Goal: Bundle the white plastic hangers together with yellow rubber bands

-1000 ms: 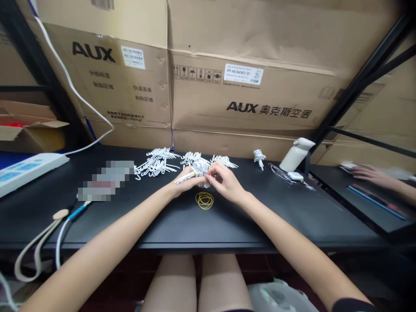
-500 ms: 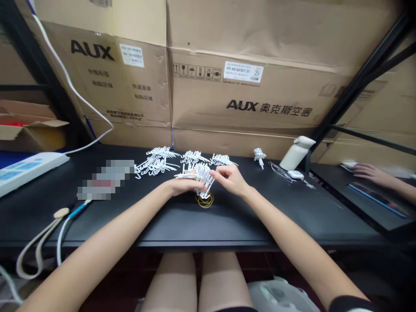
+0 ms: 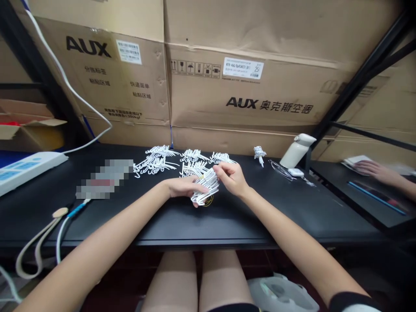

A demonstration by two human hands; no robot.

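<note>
My left hand [image 3: 184, 187] is closed around a bundle of white hooks [image 3: 206, 186], with the thumb lying across it. At the upper right edge of that bundle, my right hand [image 3: 232, 177] pinches the hook ends with thumb and forefinger. A bit of yellow shows at the bundle's top left. Partly hidden under the bundle, thin yellow rubber bands [image 3: 209, 200] lie on the black table [image 3: 234, 225]. Just behind my hands are several piles of similar white hooks [image 3: 156, 164], one pile [image 3: 195, 168] partly covered by the held bundle.
A tied white bundle [image 3: 259, 155], a white bottle [image 3: 297, 151], a cable and a small white case [image 3: 295, 172] stand right. Leftward are a blurred-out flat object [image 3: 107, 177] and a power strip [image 3: 30, 169]. Cardboard [image 3: 243, 117] backs the table. Another person's hand [image 3: 373, 168] works far right.
The held bundle has turned from more upright to slanted, its hooks now fanned across my left fingers. My right hand stays pinched at its edge. The other person's hand has shifted slightly right.
</note>
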